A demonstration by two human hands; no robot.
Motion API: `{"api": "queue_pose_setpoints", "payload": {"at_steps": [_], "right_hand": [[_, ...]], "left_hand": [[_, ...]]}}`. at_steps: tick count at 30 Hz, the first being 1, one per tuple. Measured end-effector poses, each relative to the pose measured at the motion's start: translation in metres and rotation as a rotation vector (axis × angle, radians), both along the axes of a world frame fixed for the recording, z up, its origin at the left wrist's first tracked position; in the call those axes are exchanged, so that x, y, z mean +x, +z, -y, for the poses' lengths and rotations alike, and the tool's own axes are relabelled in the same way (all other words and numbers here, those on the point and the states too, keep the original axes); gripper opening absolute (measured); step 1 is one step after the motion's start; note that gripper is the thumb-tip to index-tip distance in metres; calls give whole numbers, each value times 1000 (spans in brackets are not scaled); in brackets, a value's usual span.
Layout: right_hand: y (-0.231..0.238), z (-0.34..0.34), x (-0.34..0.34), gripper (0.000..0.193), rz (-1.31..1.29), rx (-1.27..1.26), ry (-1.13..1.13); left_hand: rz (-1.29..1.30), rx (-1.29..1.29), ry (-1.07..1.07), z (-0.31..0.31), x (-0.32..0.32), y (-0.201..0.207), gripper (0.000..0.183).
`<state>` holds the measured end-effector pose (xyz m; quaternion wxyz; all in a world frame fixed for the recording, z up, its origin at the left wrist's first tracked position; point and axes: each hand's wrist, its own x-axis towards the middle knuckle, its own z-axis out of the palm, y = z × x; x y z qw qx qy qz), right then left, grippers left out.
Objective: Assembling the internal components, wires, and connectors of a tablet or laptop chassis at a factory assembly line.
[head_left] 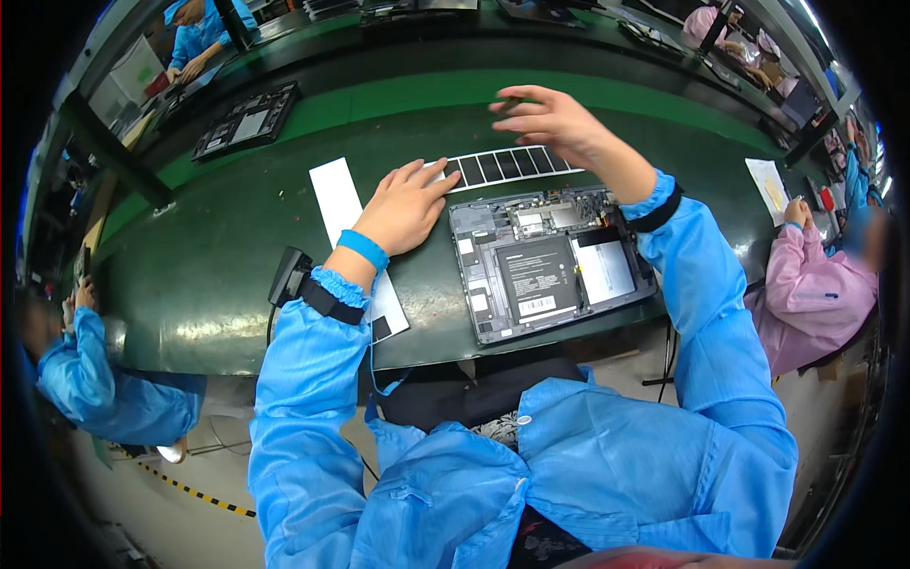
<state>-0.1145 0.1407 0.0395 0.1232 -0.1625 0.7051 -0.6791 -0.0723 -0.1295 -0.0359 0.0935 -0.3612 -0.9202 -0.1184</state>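
My left hand lies with spread fingers on the left end of a white strip of black rectangular pads. Above the strip's right part, my right hand is raised, thumb and fingers closed on a small dark piece whose kind is too small to make out. Nearest me, below the strip, sits an opened tablet-like device with its battery and circuit boards exposed. A long white sheet runs under my left wrist, its lower end showing a black patch.
The green workbench carries another opened device at the far left and a paper sheet at the right. A black box-like thing with a cable is beside my left wrist. Co-workers sit at left and right; others work across the bench.
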Motion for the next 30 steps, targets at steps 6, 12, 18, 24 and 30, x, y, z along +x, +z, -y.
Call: {"api": "queue_pose_setpoints", "payload": {"at_steps": [6,12,18,24,30], "right_hand": [[-21,58,3,49,5,275,-191],[-42,60,0,42,-195,-27,-29],[-38,57,1,37,-274,531,-351],[-46,50,-12,46,-258,553,-372],[-45,53,-12,27,-162,141,-301]], "left_hand": [[-8,17,0,-2,-6,-7,42],[10,2,-6,-3,-4,-1,42],[28,24,7,-2,-1,-3,42],[-10,50,56,-3,-1,-2,42],[62,119,-40,-12,4,6,43]]}}
